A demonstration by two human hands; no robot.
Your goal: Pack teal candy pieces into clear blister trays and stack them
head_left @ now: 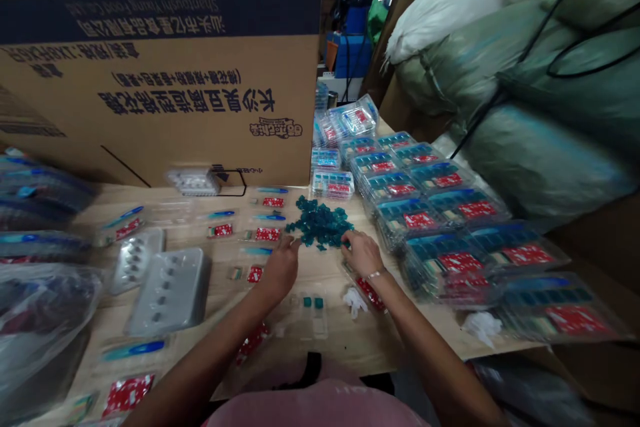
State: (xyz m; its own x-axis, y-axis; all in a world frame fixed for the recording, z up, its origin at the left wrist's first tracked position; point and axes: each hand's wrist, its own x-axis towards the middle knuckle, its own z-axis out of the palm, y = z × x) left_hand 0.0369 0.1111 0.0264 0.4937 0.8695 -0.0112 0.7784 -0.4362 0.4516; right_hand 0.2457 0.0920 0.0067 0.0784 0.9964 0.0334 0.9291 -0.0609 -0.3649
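A heap of small teal translucent cubes (pixel 323 223) lies on the wooden table, between my two hands. My left hand (pixel 283 263) is at the heap's lower left edge, fingers bent and drawn together; whatever is in them is hidden. At the right edge of the heap, my right hand (pixel 363 255) has its thumb and fingertips closed against the cubes, and I cannot make out what they grip. Nearer to me, a clear plastic tray (pixel 320 327) has two teal cubes in its compartments. A red packet with white marks (pixel 371 293) lies partly under my right forearm.
Stacks of filled clear trays (pixel 420 220) stand on the right. A large cardboard box (pixel 160 80) rises at the back. Grey moulded trays (pixel 170 290) are on the left, near trays with blue pens and red packets. Crumpled white plastic (pixel 355 301) lies beside my right forearm.
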